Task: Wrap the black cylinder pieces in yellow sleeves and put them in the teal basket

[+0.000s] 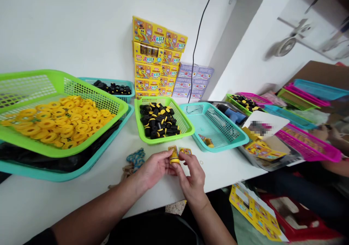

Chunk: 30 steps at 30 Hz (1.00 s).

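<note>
Between my two hands, over the near edge of the white table, is a small yellow printed cylinder point(174, 155) with a dark band near its lower end. My left hand point(156, 168) has its fingertips closed on the left side of it. From the other side, my right hand point(192, 174) pinches it with thumb and fingers. Just behind my right fingers shows a second yellow printed piece point(185, 150); whether I touch it cannot be made out. Left of my hands lies a crumpled blue patterned cloth point(135, 159). A thin ring point(201, 162) lies to the right.
A green basket point(192, 130) holds black-and-yellow cylinders; a teal basket point(222, 148) holds a few small yellow pieces. At left, a larger green basket point(61, 152) holds yellow rings. Yellow boxes point(148, 72) are stacked against the wall. A person's arm point(336, 168) shows at right.
</note>
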{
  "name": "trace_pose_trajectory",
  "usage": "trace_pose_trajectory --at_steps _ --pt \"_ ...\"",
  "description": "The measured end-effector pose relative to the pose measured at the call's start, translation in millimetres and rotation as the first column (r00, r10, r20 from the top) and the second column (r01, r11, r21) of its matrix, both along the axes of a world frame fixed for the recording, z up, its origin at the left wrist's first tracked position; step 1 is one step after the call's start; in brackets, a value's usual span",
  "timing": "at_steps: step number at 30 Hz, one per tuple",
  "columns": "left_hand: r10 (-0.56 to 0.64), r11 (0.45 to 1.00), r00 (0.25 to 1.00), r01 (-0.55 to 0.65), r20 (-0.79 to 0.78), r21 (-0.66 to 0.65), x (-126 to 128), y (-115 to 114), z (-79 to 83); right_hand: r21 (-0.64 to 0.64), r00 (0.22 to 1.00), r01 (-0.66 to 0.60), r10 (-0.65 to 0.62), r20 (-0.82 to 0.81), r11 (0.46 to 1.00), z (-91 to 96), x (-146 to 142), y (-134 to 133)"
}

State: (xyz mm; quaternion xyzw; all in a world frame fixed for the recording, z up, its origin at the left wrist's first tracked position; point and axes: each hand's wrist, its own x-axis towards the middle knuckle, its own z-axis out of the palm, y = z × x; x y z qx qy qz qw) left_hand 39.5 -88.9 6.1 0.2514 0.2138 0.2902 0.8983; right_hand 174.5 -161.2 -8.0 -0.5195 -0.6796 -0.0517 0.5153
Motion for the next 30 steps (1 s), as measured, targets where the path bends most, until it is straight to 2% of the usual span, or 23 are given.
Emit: trace_pose_trajectory --at_steps 2,5,8,11,13,15,19,25,30 --pt "-0.007 1.0 1.0 0.006 -0.016 -0.003 0.1 0.1 0.4 -0.013 1.0 0.017 -0.017 -0.019 1.0 -2.0 1.9 -0.1" --pt "0.04 0.999 0.999 -0.04 -0.037 -0.02 0.5 -1.0 2.0 0.002 0.997 0.037 -0.037 0.072 0.999 -5.0 4.2 0.6" --pt "0.093 0.995 0.994 -0.092 -0.063 0.026 0.6 -2.9 3.4 0.011 0.988 0.013 -0.014 0.153 1.0 -6.8 3.2 1.8" --pt "0.111 0.993 0.99 -0.106 -0.087 0.058 0.7 -4.1 2.5 -0.026 0.998 -0.01 0.011 0.058 1.0 -8.3 0.1 2.8" --pt "0.105 0.994 0.991 -0.102 -0.088 0.046 1.1 -4.0 1.2 -0.043 0.999 -0.006 0.004 -0.038 0.999 -9.0 -1.3 3.3" --pt "0.096 0.995 0.992 -0.095 -0.084 0.014 1.6 -3.5 0.0 -0.039 0.998 -0.011 0.009 -0.061 0.999 -8.7 -1.4 3.2" --pt "0.094 0.995 0.994 -0.096 -0.053 -0.025 2.1 -2.8 -0.5 0.024 0.996 -0.024 0.022 0.089 0.999 -5.4 0.4 1.6" --pt "0.051 0.993 0.998 -0.054 -0.036 -0.105 2.2 -3.2 1.7 0.027 0.999 0.037 -0.037 0.024 0.999 -5.4 2.6 1.7" --pt "0.089 0.994 0.994 -0.092 -0.06 -0.053 3.0 -4.6 -0.1 0.05 0.99 0.01 -0.016 0.137 0.999 -7.2 3.1 3.0"
